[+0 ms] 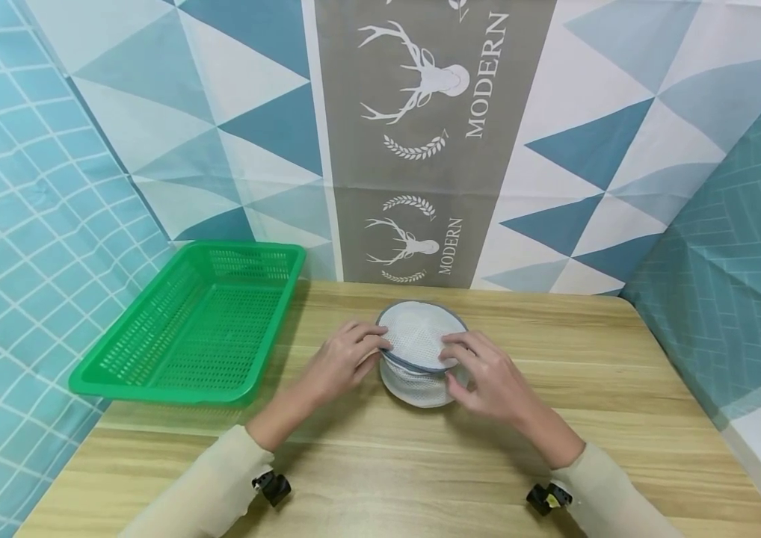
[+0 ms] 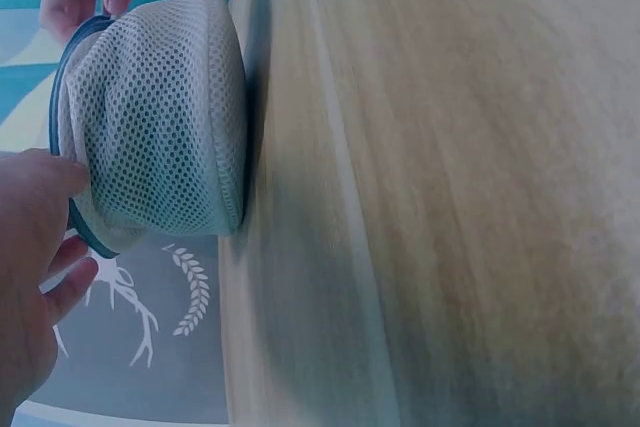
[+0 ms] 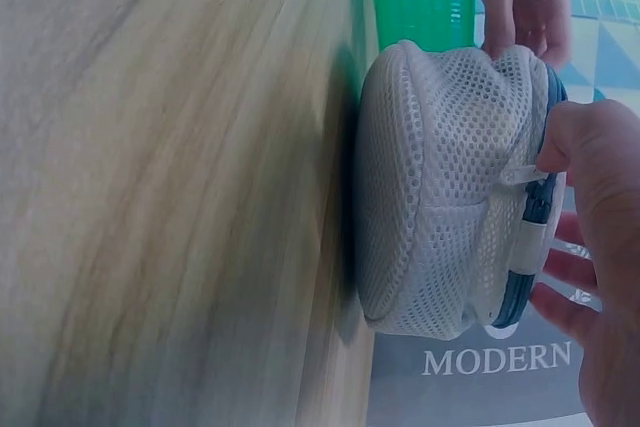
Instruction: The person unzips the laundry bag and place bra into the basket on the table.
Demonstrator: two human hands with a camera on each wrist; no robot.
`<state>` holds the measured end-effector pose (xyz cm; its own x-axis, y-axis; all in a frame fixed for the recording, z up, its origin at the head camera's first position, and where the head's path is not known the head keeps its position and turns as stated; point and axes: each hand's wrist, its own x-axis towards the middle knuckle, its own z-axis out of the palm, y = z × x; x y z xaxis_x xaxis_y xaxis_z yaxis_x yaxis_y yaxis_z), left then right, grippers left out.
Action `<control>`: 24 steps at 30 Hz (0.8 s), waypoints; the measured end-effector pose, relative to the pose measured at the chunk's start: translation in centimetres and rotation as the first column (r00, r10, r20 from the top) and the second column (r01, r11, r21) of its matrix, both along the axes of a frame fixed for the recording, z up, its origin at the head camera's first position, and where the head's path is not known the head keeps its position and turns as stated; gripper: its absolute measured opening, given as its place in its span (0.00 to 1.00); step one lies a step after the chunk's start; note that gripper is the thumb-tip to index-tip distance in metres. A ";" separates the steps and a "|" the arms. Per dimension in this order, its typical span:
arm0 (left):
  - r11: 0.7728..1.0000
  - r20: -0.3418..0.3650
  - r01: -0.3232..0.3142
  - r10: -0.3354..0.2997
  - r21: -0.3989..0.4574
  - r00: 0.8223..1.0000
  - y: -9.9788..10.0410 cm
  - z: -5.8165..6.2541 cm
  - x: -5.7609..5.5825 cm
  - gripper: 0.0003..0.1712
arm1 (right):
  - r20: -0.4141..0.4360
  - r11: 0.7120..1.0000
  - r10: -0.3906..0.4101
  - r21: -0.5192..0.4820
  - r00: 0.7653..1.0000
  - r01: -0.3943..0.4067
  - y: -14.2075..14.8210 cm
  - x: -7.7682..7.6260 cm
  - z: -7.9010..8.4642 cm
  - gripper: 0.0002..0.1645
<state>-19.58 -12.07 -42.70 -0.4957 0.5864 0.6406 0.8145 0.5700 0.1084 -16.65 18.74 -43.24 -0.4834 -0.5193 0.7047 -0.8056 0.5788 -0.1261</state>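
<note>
A round white mesh laundry bag (image 1: 421,336) with a blue-grey zipped rim stands on the wooden table, its lid facing up. My left hand (image 1: 347,355) grips the rim on the left, fingertips over the lid's edge and thumb at the side, as the left wrist view shows of the same hand (image 2: 35,257). On the right, my right hand (image 1: 484,373) pinches the rim. In the right wrist view its thumb (image 3: 560,137) presses by the white zipper pull (image 3: 522,175), with the other fingers over the lid. The bag's mesh wall (image 3: 440,197) is creased between rim and base.
A green plastic basket (image 1: 262,329) with perforated walls stands at the table's left, near the blue tiled-pattern wall covering (image 1: 10,224). Behind the wooden table (image 1: 407,463) hangs a patterned cloth (image 1: 522,90) with deer heads and triangles.
</note>
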 end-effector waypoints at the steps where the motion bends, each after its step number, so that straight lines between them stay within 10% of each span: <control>1: 1.000 -0.002 -0.002 0.002 -0.003 1.000 0.0 0.0 0.1 0.13 | 0.002 1.000 -0.001 0.003 1.000 0.001 0.0 0.0 0.0 0.14; 12: 0.998 0.072 -0.064 0.064 0.010 0.995 0.0 0.4 -0.7 0.33 | -0.049 0.999 0.039 -0.007 0.998 -0.040 -1.0 0.4 1.0 0.16; 24: 0.999 0.117 -0.054 0.053 0.006 0.992 0.6 0.1 -1.3 0.26 | -0.034 0.998 -0.022 0.059 0.999 0.024 -2.5 1.6 0.4 0.20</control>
<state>-20.87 -11.51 -42.63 -0.5977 0.5516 0.5818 0.7644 0.6109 0.2062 -15.07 16.29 -42.86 -0.4726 -0.5498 0.6888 -0.7951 0.6031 -0.0641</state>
